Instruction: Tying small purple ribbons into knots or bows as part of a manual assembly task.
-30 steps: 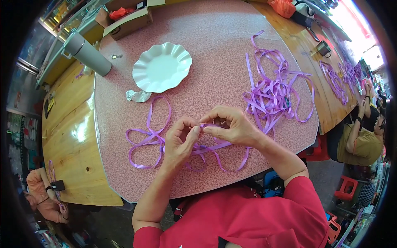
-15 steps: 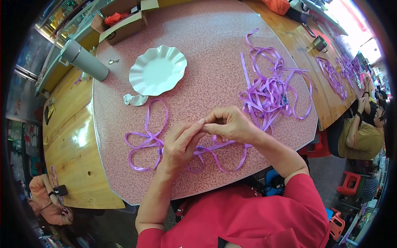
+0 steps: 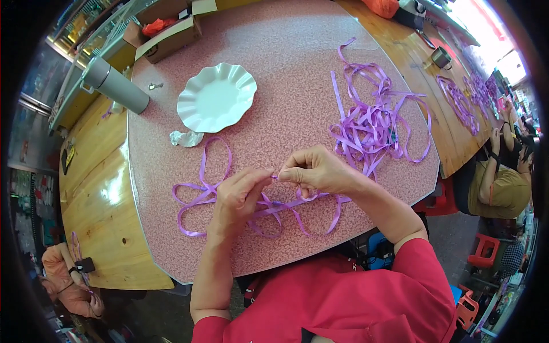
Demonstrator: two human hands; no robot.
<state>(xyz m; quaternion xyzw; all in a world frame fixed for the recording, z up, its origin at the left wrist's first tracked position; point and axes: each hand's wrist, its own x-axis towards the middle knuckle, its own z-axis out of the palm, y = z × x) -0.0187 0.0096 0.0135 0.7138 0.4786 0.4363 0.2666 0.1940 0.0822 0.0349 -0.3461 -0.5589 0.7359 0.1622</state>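
Just now the left hand (image 3: 235, 194) and the right hand (image 3: 319, 170) face each other with fingertips pinched together, a short bit of purple ribbon (image 3: 275, 177) held between them. Looser ribbon loops (image 3: 209, 188) lie on the speckled pink table (image 3: 286, 114) to the left of the left hand, and more ribbon runs below both hands. Beyond the right hand and to its right sits a tangled ribbon heap (image 3: 366, 136), while past the left hand are a crumpled white wrapper (image 3: 186, 139) and, farther off, a scalloped plate (image 3: 217, 97).
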